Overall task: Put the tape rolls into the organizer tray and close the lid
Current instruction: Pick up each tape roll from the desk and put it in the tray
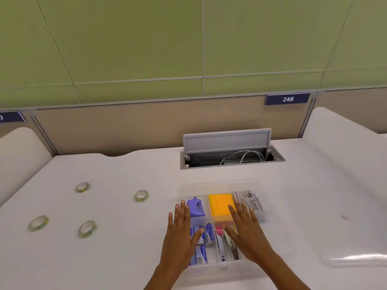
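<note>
Several clear tape rolls lie flat on the white desk to the left: one at the far left (82,187), one nearer the middle (141,195), one at the near left (38,223) and one beside it (87,228). A clear organizer tray (219,185) stands open in front of me, holding a purple staple remover, orange sticky notes, staple boxes and scissors. My left hand (180,233) hovers flat over the tray's left side, fingers spread and empty. My right hand (245,229) is spread over the tray's right side, also empty. The clear lid (343,225) lies on the desk to the right.
An open grey cable hatch (230,158) with white cords sits in the desk behind the tray. White padded dividers rise at the left (18,155) and right (343,139). A beige partition with a "248" sign (288,99) backs the desk.
</note>
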A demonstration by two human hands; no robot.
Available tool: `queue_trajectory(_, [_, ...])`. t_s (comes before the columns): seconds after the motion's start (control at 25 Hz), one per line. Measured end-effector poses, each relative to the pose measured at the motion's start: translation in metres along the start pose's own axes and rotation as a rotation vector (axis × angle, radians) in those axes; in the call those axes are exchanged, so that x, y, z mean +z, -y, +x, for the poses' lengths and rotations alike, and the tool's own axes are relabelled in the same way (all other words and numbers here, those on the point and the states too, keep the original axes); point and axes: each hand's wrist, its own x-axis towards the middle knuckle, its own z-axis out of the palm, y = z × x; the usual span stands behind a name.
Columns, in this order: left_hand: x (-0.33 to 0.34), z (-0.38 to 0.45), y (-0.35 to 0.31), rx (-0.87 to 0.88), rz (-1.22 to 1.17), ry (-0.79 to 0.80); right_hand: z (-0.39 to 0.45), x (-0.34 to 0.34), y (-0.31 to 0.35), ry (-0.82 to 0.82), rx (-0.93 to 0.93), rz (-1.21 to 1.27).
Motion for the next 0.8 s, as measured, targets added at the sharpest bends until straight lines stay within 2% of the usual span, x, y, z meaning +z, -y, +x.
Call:
queue_trajectory(0.28, [0.014, -0.006, 0.005, -0.071, -0.148, -0.012, 0.0, 0.006, -0.001, -0.019, -0.031, -0.044])
queue_trajectory(0.8, [0.014, -0.008, 0.006, -0.026, -0.327, -0.066, -0.001, 0.005, 0.001, -0.031, -0.033, -0.022])
